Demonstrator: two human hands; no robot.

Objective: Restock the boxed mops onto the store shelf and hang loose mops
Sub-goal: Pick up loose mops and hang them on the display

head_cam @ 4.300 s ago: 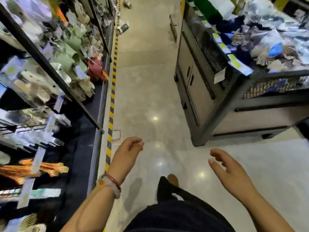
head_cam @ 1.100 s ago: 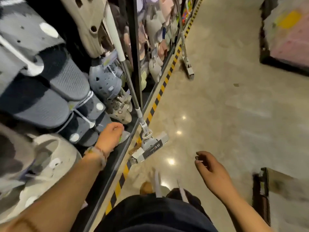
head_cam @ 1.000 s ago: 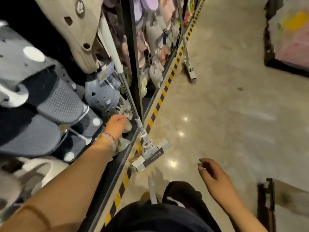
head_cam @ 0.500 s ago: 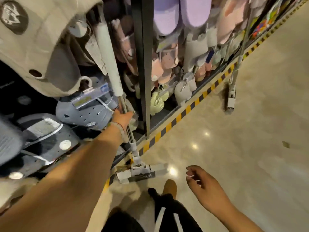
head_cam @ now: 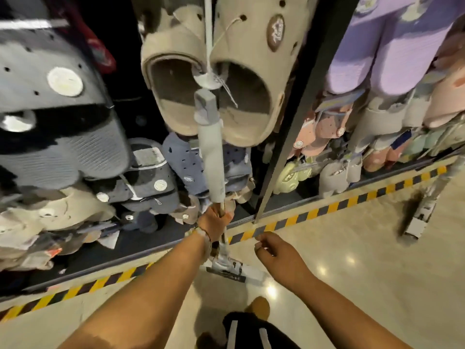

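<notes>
Mop (head_cam: pixel 210 157) upright before shoe rack (head_cam: pixel 289 122); 2nd mop (head_cam: pixel 425 205) far right on floor (head_cam: pixel 352 285).

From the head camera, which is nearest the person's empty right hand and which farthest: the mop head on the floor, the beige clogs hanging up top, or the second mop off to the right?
Measured from the right hand:
1. Mop head, on the floor just to its left.
2. Second mop, farther right by the striped floor tape.
3. Beige clogs, hanging high on the rack, farthest.

You are standing on a glossy beige floor (head_cam: pixel 352 273) crossing the lower frame; a yellow-black hazard stripe (head_cam: pixel 314 212) is running diagonally along the dark shelf base (head_cam: pixel 141 248). A mop head (head_cam: pixel 234 269) is resting on the floor at centre.
</notes>
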